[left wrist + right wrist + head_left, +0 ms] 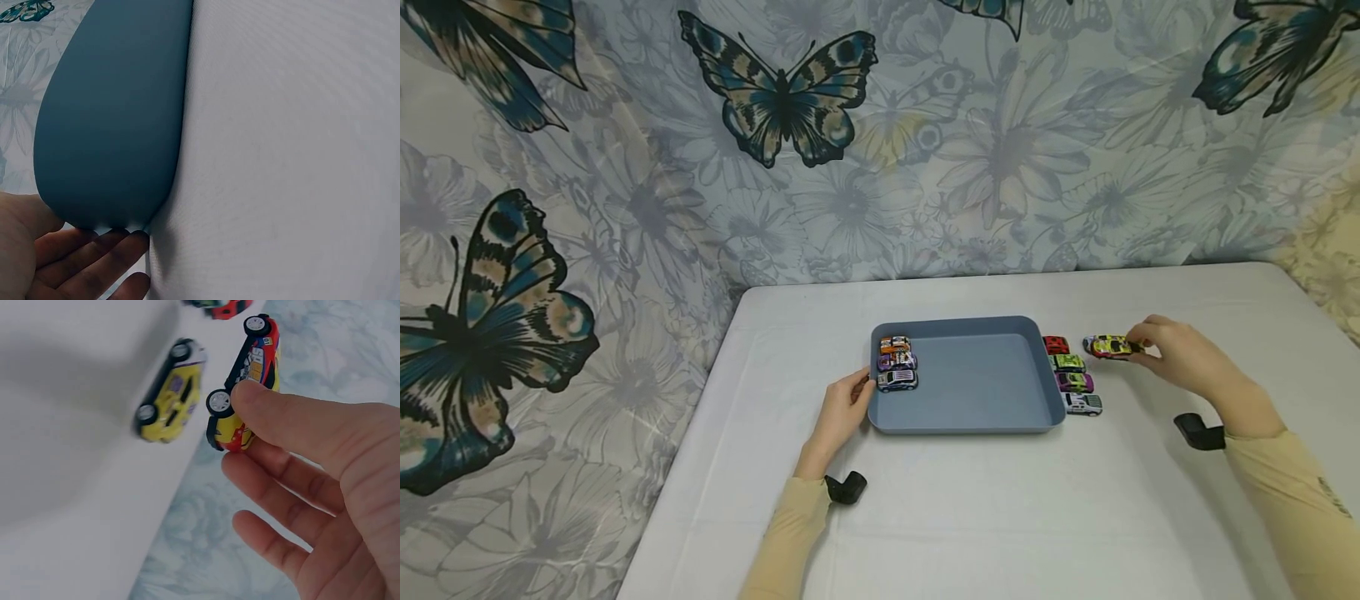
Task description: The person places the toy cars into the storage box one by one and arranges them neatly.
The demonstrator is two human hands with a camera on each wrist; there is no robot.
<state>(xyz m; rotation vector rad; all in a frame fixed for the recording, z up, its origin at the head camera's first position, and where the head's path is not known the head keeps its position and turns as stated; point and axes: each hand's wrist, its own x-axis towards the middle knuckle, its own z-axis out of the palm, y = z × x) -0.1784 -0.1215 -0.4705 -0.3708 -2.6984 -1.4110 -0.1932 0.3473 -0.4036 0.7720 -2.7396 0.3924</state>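
A blue-grey tray (pixel 970 432) lies on the white table; my left hand (pixel 844 408) pinches its left end. In the left wrist view, that hand's fingers (pixel 103 265) lie against the tray's end wall (pixel 119 125). Inside the tray's left side, an orange toy car (pixel 895 344), a purple one (pixel 897 362) and a silver one (pixel 897 381) stand in a column. To the right of the tray, my right hand (pixel 1183 358) grips a yellow-and-red toy car (pixel 1107 346) between thumb and fingers. The right wrist view shows this held car (pixel 253 369) side-on, wheels visible.
Along the tray's right edge stand a red car (pixel 1056 344), a lime-green car (pixel 1067 363), a purple-and-green car (pixel 1075 382) and a silver-white car (pixel 1083 405). Behind the table (pixel 970 517) hangs a butterfly-patterned cloth (pixel 1000 167). Both wrists carry black cameras.
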